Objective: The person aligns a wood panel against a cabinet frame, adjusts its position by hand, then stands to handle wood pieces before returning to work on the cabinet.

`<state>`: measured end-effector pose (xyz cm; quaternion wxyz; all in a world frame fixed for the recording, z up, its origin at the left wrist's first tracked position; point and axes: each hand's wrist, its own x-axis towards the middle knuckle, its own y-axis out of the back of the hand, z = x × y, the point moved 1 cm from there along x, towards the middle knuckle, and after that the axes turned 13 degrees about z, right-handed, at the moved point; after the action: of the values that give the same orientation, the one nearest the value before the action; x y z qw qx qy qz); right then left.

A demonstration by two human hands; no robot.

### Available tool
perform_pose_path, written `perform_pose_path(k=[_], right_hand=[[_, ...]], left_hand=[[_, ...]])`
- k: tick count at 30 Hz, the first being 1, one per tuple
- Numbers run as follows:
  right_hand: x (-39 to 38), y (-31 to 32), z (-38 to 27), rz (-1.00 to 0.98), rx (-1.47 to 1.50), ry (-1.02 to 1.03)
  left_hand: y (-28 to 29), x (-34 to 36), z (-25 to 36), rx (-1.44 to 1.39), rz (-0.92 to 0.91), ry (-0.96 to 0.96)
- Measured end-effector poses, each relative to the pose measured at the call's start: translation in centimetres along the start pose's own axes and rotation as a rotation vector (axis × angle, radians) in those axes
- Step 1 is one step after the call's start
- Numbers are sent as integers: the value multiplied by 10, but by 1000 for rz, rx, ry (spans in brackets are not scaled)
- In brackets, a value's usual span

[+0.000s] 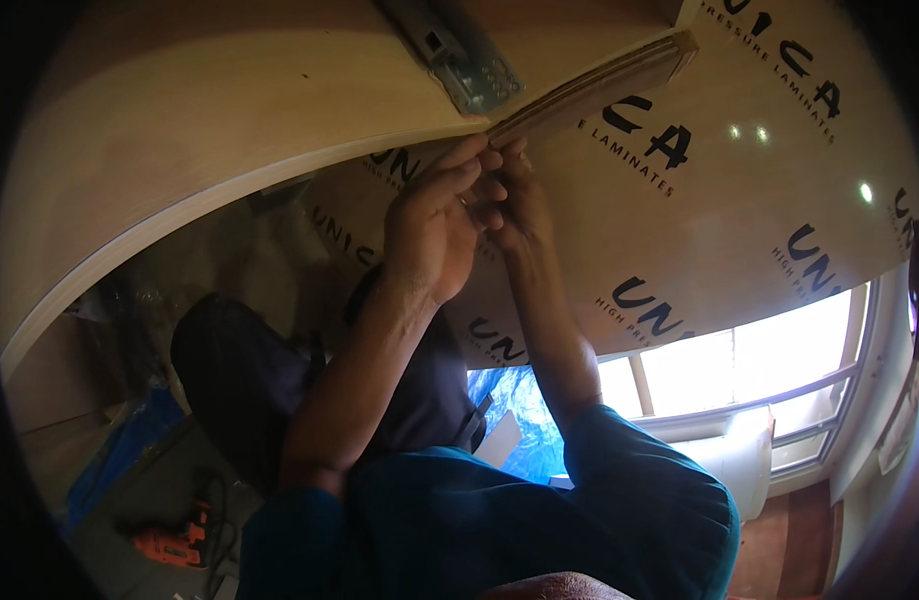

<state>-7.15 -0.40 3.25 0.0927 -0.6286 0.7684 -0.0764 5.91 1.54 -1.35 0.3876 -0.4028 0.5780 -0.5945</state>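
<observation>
Both hands are raised together at the corner where a curved-looking pale wooden panel [249, 165] meets a thin upright board edge [599, 85]. My left hand [434, 215] has its fingers bent and drawn together, the fingertips at the panel's lower edge. Close against it, my right hand [521, 195] has curled fingers just under the board's near end. Whatever lies between the fingertips is too small or hidden to make out. Just above them, a grey metal slide-like fitting [469, 75] is fixed to the wooden panel.
A large glossy laminate sheet [719, 230] with dark print stands behind the hands. An orange power drill [174, 540] with a dark cord lies on the floor at lower left, near blue plastic sheeting [124, 450]. A bright window [739, 350] is at the right.
</observation>
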Motion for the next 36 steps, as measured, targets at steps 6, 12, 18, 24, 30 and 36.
perform_pose_path(k=[6, 12, 18, 24, 30, 36], right_hand=[[-2, -7, 1, 19, 0, 13], [0, -3, 2, -10, 86, 4], [-7, -6, -1, 160, -1, -34], [-1, 3, -6, 133, -38, -64], [5, 5, -6, 131, 26, -68], [5, 7, -10, 69, 95, -122]], left_hand=[[4, 3, 0, 43, -6, -42], [1, -1, -8, 2, -36, -30], [-9, -7, -18, -36, -50, -21], [-10, -5, -17, 19, -128, -19], [-8, -3, -14, -122, -153, 77], [-3, 1, -15, -236, -198, 152]])
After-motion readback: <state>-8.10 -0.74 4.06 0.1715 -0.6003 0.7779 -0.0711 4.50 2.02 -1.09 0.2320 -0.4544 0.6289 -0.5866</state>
